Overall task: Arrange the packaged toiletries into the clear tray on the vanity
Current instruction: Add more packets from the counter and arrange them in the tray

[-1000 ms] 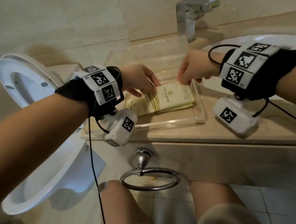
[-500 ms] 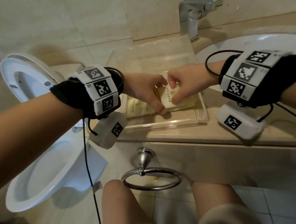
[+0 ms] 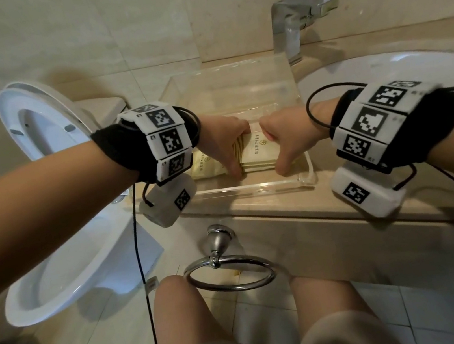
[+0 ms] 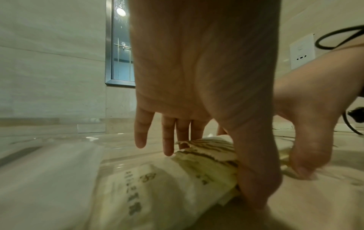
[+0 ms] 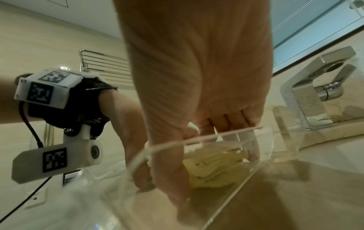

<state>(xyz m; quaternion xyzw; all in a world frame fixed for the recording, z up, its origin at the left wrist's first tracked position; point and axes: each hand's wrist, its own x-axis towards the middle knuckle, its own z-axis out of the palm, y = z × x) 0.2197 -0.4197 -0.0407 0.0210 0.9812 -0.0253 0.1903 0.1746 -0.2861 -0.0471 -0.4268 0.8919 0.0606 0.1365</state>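
A white toilet (image 3: pixel 48 218) with its seat raised is seen at 9 o'clock in the head view, beside a beige stone bench (image 3: pixel 299 205) that fills the 3 o'clock side. A white sink (image 3: pixel 399 67) is set into the bench at 2 o'clock, and a chrome tap (image 3: pixel 297 23) is mounted behind it at 1 o'clock. A chrome towel ring (image 3: pixel 230 278) is fixed to the bench front at 6 o'clock.

A clear tray (image 3: pixel 252 191) is placed on the bench at the middle of the view, its near wall toward 6 o'clock. Inside it, toward the near half, a stack of pale yellow packets (image 3: pixel 258 152) is laid flat, and a second packet (image 3: pixel 207 166) lies just beside it at 9 o'clock, partly hidden by the left wrist.

The stack is gripped from both ends. The left hand (image 3: pixel 227 142) is placed at the stack's 9 o'clock end, its thumb pressed against the near corner and its fingers (image 4: pixel 167 140) held fairly straight and slightly spread, tips down at the far edge. The right hand (image 3: pixel 289 138) is placed at the 3 o'clock end, with the thumb down at the near corner and the fingers (image 5: pixel 252 149) curled over the far edge, seen through the tray wall in the right wrist view.
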